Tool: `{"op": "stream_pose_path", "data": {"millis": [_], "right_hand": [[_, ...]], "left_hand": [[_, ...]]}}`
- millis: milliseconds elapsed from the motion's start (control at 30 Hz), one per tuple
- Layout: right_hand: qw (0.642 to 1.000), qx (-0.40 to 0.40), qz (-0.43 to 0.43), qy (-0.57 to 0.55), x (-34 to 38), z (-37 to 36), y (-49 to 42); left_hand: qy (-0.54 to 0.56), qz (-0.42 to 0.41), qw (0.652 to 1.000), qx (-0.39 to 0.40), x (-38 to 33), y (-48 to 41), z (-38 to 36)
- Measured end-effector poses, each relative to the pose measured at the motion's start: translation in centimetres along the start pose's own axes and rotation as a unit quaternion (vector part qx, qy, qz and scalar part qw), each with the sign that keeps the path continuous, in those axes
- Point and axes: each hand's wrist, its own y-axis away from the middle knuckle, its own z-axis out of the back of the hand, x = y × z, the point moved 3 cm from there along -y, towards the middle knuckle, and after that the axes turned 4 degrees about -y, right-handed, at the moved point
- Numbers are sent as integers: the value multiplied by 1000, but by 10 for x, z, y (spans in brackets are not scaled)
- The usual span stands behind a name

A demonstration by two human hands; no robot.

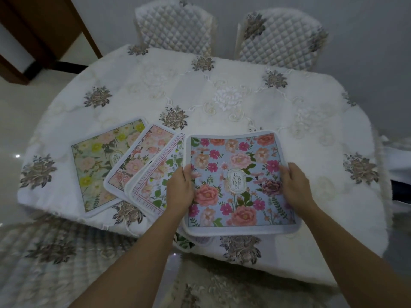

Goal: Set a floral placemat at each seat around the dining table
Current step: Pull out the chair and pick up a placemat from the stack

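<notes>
In the head view, what the coming move turned on was the blue placemat (242, 181) lying straight in front of us, held between both hands at the table's (244, 96) near edge, at 6 o'clock on the cloth. Our left hand (180, 187) gripped its 9 o'clock edge, fingers curled over the white border. Our right hand (297, 185) held the 3 o'clock edge, thumb on the print and the other fingers out of sight beneath. So the mat lay at 3 o'clock from the left hand and at 9 o'clock from the right, with neither hand plainly nearer to its middle. It looked nearly square through this wide lens, so we could not settle its long axis. The oval label stood upright, reading from 12 toward 6 o'clock. Its near border overhung the table edge slightly, and a leafy corner of another mat showed just under it at 7 o'clock.

At 9 o'clock from the left hand, 3 more mats lay fanned and overlapping: the bordered white placemat (155, 181) just beside the wrist, the pink placemat (140, 158) partly under it, and the green placemat (97, 167) farthest out.

2 quilted chairs (175, 27) stood beyond the far edge, at 12 and 1 o'clock. No mat lay at either far seat, so we judged that the work of setting them out had barely begun. The blue mat would most likely go down at this near seat or be carried toward 12 o'clock.
</notes>
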Motion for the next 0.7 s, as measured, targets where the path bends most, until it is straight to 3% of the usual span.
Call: {"op": "stream_pose_path", "data": {"millis": [433, 700], "right_hand": [[993, -106, -3, -46, -3, 74, 72], [995, -72, 24, -58, 10, 51, 102]], "left_hand": [[8, -110, 994, 10, -57, 40, 8], [0, -108, 993, -45, -25, 72, 51]]}}
